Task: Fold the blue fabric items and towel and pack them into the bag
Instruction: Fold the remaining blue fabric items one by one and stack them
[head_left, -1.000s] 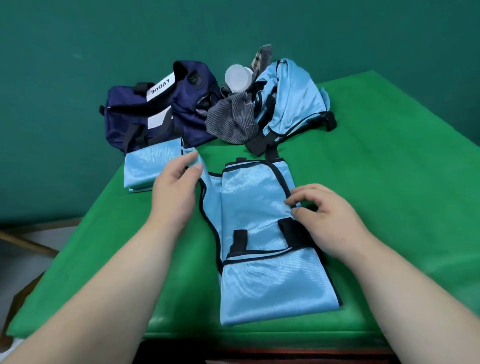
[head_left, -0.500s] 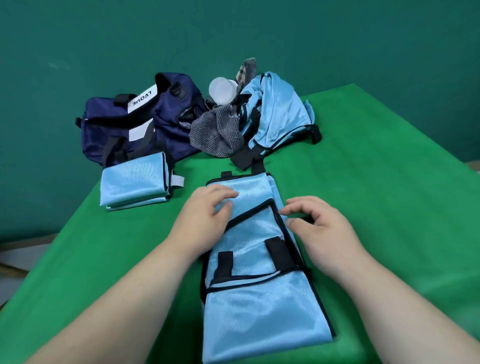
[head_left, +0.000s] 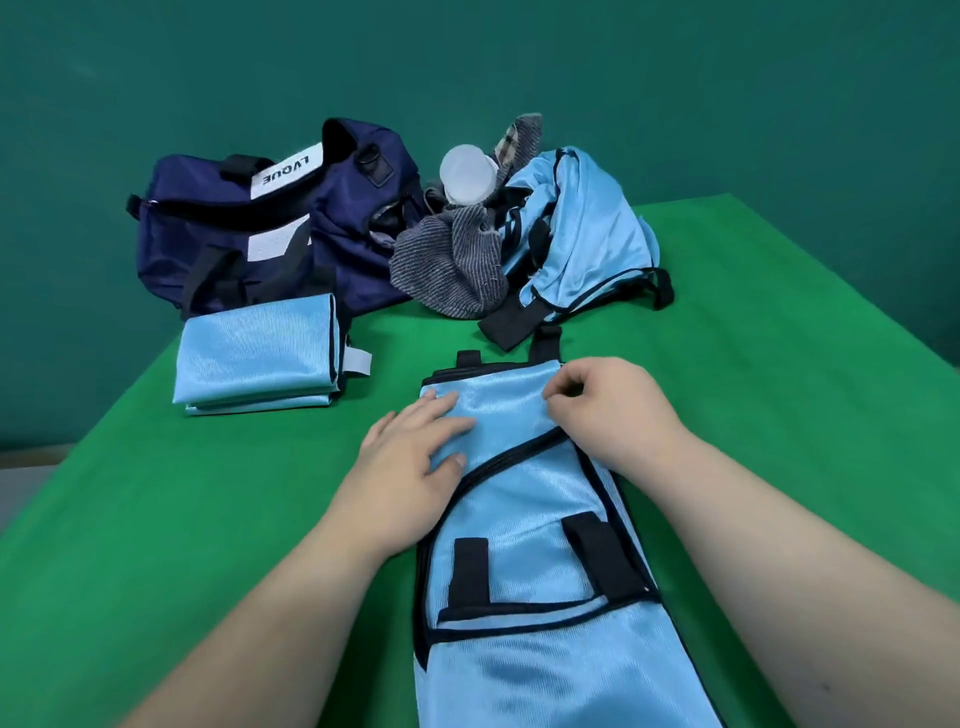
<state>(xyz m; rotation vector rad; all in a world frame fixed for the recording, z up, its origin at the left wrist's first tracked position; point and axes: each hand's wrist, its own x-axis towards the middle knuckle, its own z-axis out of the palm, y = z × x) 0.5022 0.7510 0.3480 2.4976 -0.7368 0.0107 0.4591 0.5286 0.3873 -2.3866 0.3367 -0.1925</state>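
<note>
table (head_left: 779, 374) is covered in green cloth | teal wall (head_left: 467, 62) is seen behind | translucent container (head_left: 467, 174) is set near far edge

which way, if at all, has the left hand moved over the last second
Yes. The left hand moved right, away from the folded blue fabric piece it was beside, and now rests flat on the long blue fabric item.

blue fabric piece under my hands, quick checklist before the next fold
1. Left hand flat on the blue fabric piece: ok.
2. Right hand pinches its far edge with the fingers: ok.
3. Black tabs tucked in: not ok, they stick out past the far edge.
4. Towel folded: not ok, it lies crumpled.
5. Navy bag open for packing: cannot tell.
</note>
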